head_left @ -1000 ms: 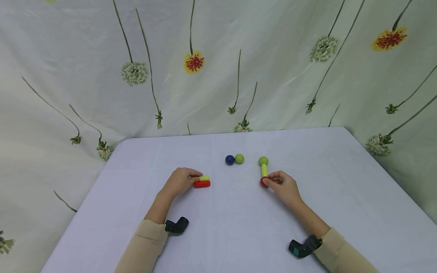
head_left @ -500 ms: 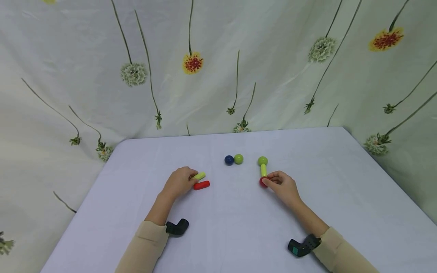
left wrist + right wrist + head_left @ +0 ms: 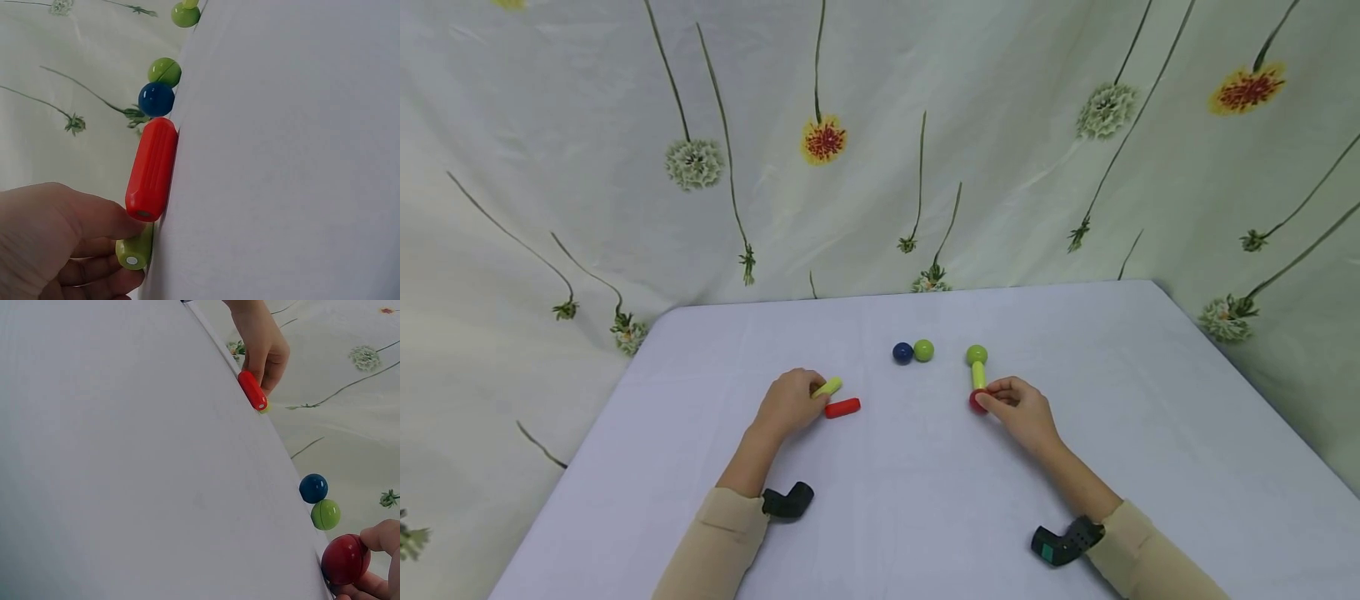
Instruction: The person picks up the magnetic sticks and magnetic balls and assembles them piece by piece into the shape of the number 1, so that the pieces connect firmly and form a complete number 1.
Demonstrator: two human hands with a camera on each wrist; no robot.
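Observation:
My left hand [image 3: 790, 400] pinches a short yellow-green rod [image 3: 830, 386] between thumb and fingers, close over the table. Just in front of it on the near side lies a red rod [image 3: 842, 407], apart from the yellow one in the head view. The left wrist view shows a pale round inset on the end of the yellow-green rod [image 3: 132, 257]. Over to the right, my right hand [image 3: 1028, 415] grips a red ball [image 3: 977, 402] with thumb and fingertips. That ball sits at the near end of another yellow-green rod [image 3: 978, 375], whose far end meets a green ball [image 3: 977, 355].
A dark blue ball [image 3: 902, 353] and a second green ball [image 3: 923, 350] lie side by side farther back, between the hands. Everything rests on a table with a white cloth [image 3: 895, 500]. Behind its far edge hangs a flower-patterned curtain [image 3: 865, 208].
My left hand has drawn the yellow-green rod leftward, away from the red rod it lay along. The red rod stays on the table, slightly turned. My right hand keeps its hold on the red ball.

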